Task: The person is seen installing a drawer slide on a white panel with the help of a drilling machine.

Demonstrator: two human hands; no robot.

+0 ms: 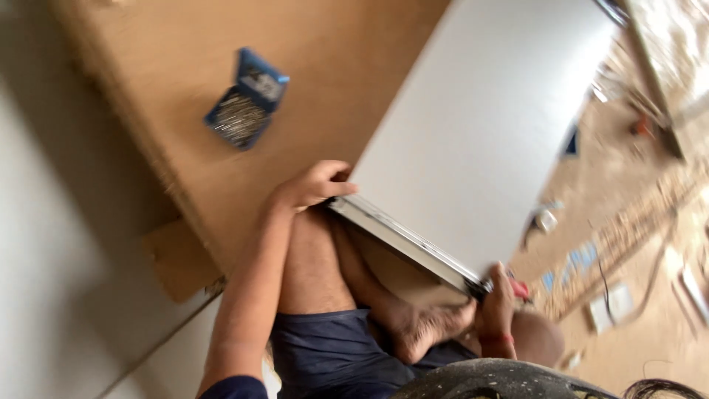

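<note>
My left hand point(314, 185) curls over the near corner of the white panel point(473, 125), fingers folded down on its face and thumb tucked toward the edge, so that grip is closed on the board. My right hand point(496, 295) is at the other end of the same near edge, wrapped around something with a red part that I cannot make out, pressed against the metal strip point(406, 240) that runs along the panel's underside; whether those fingers are fully clamped I cannot tell. The panel lies flat over my bare legs point(317, 266) and reaches away from me across the brown board point(244, 185) beneath it. I judge it stiff and fairly heavy, with a smooth face that would slip under a flat palm, so the edges and corners look like the places to take hold. On the brown board, well apart from my left hand, sits an open blue box of screws point(242, 103). Beyond the panel the floor point(635, 222) is strewn with sawdust, offcuts and scraps.
</note>
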